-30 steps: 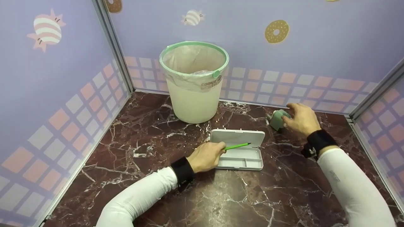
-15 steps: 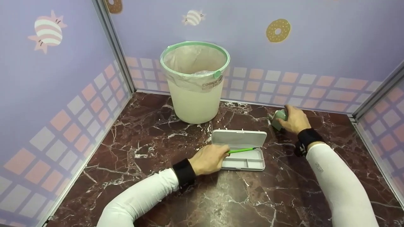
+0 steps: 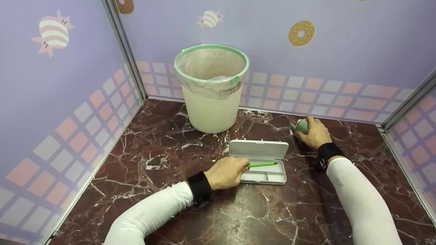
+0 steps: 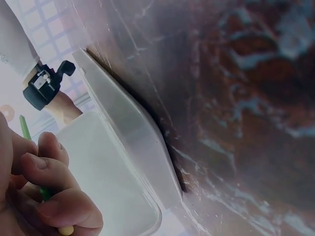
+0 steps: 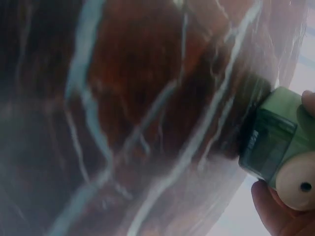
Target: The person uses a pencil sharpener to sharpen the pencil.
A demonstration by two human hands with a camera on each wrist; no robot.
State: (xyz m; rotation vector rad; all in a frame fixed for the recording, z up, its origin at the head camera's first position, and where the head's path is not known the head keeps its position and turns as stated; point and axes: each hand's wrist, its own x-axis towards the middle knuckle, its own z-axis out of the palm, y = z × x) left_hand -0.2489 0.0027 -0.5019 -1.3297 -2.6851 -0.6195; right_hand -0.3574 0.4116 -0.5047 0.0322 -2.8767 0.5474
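Observation:
My left hand grips a green pencil over an open white pencil case. The pencil's dark tip points right, and its yellow end pokes out below the curled fingers in the left wrist view. Farther right, my right hand holds a green pencil sharpener near the back wall. In the right wrist view, the sharpener shows a clear shavings box and a round cream face with a dark hole; fingertips sit on two sides of it. The case's lid stands raised, with divided compartments below.
A cream bin with a green rim and plastic liner stands behind the case, against the back wall. White crumbs lie on the dark marbled table near it. Patterned panels enclose the back and sides.
My right hand has moved left and closed around the sharpener, which is now tilted. My left hand has shifted slightly right and down, and the pencil has become more level.

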